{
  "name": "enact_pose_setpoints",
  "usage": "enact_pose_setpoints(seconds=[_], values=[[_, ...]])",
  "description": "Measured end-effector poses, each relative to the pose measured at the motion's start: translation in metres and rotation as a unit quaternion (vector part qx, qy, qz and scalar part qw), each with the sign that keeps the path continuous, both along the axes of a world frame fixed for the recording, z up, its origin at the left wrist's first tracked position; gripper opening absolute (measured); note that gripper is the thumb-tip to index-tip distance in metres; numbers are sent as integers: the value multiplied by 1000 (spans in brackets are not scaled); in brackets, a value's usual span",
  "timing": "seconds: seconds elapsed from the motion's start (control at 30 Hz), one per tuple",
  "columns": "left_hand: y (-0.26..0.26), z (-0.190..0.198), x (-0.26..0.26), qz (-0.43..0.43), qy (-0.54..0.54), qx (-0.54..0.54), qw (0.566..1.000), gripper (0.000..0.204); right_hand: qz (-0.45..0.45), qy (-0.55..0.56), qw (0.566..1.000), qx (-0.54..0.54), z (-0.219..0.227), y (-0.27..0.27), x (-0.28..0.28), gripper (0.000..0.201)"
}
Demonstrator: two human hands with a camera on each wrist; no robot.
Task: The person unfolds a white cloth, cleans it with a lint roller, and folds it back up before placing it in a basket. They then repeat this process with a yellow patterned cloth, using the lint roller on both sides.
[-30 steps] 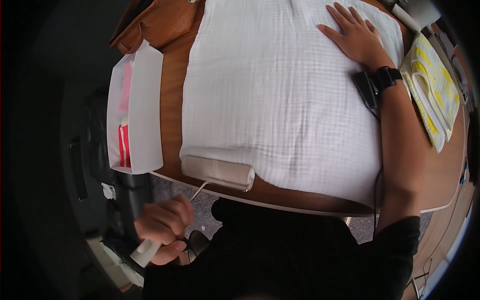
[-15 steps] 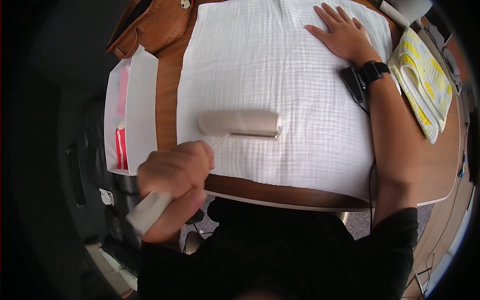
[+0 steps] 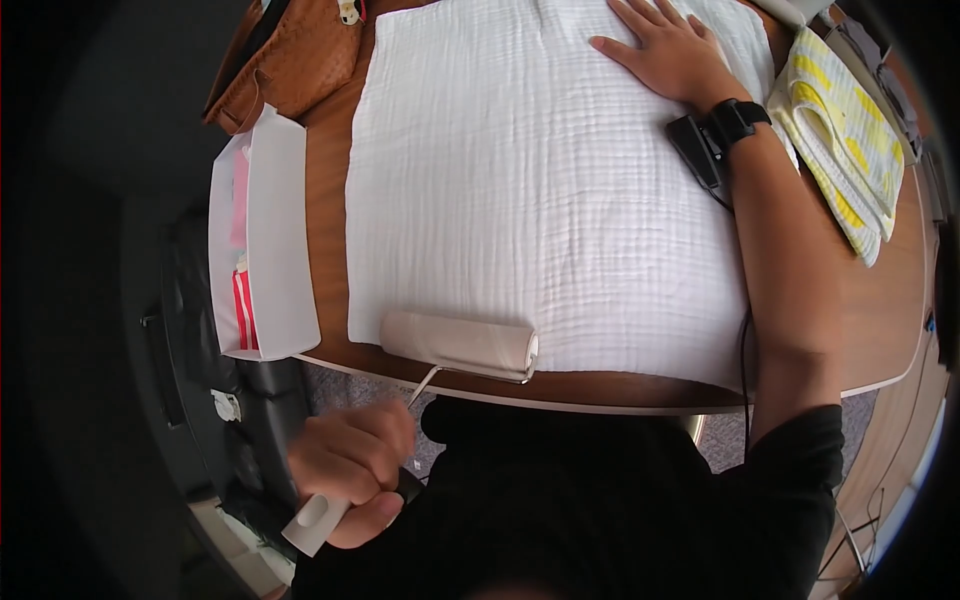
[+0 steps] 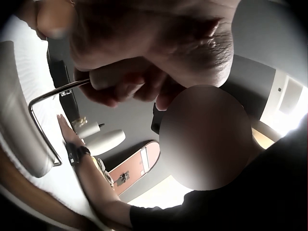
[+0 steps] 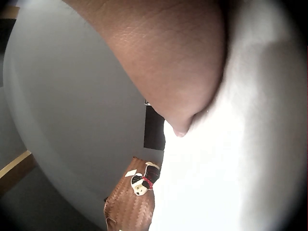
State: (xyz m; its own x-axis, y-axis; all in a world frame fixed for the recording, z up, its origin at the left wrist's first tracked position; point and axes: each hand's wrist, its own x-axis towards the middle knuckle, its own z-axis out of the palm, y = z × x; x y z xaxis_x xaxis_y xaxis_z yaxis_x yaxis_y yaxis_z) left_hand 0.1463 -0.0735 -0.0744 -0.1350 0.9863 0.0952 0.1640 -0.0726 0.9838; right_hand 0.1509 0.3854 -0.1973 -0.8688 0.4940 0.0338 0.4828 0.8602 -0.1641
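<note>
A white crinkled cloth (image 3: 480, 180) lies spread over the wooden table. My left hand (image 3: 355, 455) grips the pale handle (image 3: 318, 522) of a lint roller, its fingers curled round it. The roller's beige cylinder (image 3: 455, 343) lies over the cloth's near left edge, by the table rim. In the left wrist view the bent metal rod (image 4: 36, 110) runs from the hand to the roller head (image 4: 19, 120). My right hand (image 3: 672, 58) rests flat on the far right part of the cloth, fingers spread, a black band at its wrist.
A white open box (image 3: 280, 240) with pink and red items stands at the table's left edge. Behind it sits a brown woven bag (image 3: 310, 60). A folded yellow and white cloth (image 3: 845, 140) lies on the right. A black cable (image 3: 745, 360) runs beside the right arm.
My left hand pushed the roller forward onto the cloth, then drew it back toward the near edge, now slightly right of where it began. My right hand stays flat on the cloth.
</note>
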Motion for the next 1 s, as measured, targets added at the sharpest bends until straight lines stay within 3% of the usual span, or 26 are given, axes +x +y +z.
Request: enact_pose_setpoints(seconds=[0.2,0.3,0.47,0.57,0.7,0.8,1.0], values=[[9,6,-5,6,4,-7,1000,30,-6,0,1000,-1,3,-6,1,85],[23,-16,-2,65,69,99,991,32,-10,-4,1000,-3,3,-2,-1,85],[55,-39,-19,170,93,143,971,35,-7,2,1000,1,0,-1,0,85],[61,-32,-19,173,94,120,973,34,-15,-15,1000,14,-8,9,-7,85],[31,-23,2,152,28,107,982,29,2,19,1000,-2,-6,3,1,85],[4,-9,-2,49,-14,61,997,25,-1,21,1000,-1,-12,9,-4,84],[13,-10,-13,35,6,58,998,25,4,37,999,7,-11,2,-2,84]])
